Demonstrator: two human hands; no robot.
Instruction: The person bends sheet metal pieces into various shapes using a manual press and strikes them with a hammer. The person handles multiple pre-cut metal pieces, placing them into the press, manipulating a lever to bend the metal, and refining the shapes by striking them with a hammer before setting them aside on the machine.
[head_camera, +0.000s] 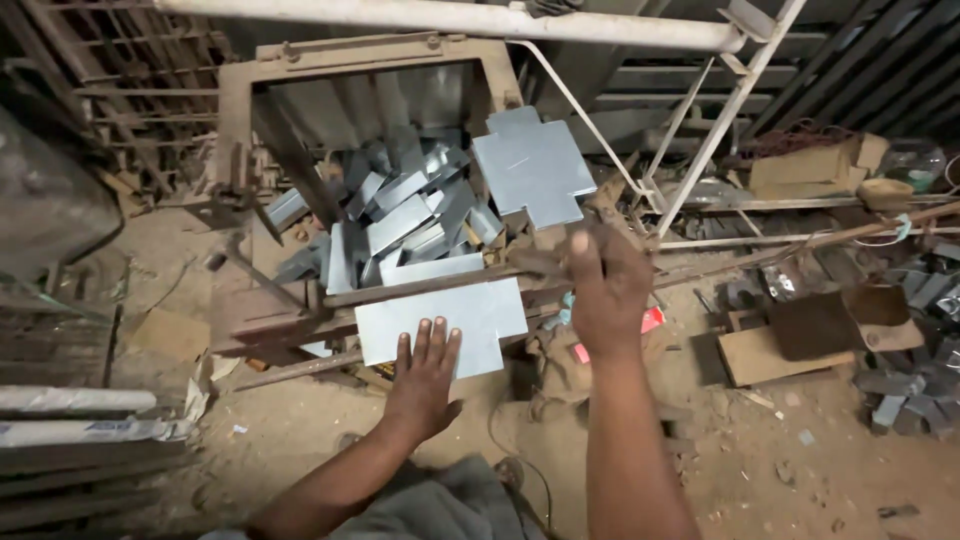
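Room: a dim, crowded metal workshop with a dirt floor (800, 470), scrap and offcuts strewn about, a pale pipe (450, 18) running overhead.
Machine: a rusty hand press (300, 320) low in front of the person, its frame (365, 55) standing behind.
Sheet: a cross-shaped piece of grey metal sheet (450, 315) lies flat on the press bed, partly tucked under the long bar (420, 285) that crosses it.
Left hand: the left hand (425, 375) is open, palm down, fingers spread, pressing on the near edge of the sheet.
Right hand: the right hand (605, 290) is closed round the handle end of the bar, to the right of the sheet; the grip itself is partly blurred.
Pile: behind the bar lies a heap of bent pieces (400, 215), with one flat cross blank (535, 165) propped on top at the right.
Surroundings: a cardboard box (810, 325) and more grey offcuts (900, 390) sit on the floor to the right, well apart from the hands.
Doing it well: in my judgement the sheet should lie square to the bar before any pull, with the flat palm holding it from creeping.
Care: the left fingers look near the bar; keeping them on the near edge, clear of the bar line, seems wise.
Pull: a steady, even draw on the handle would likely give a straighter fold than a jerk.
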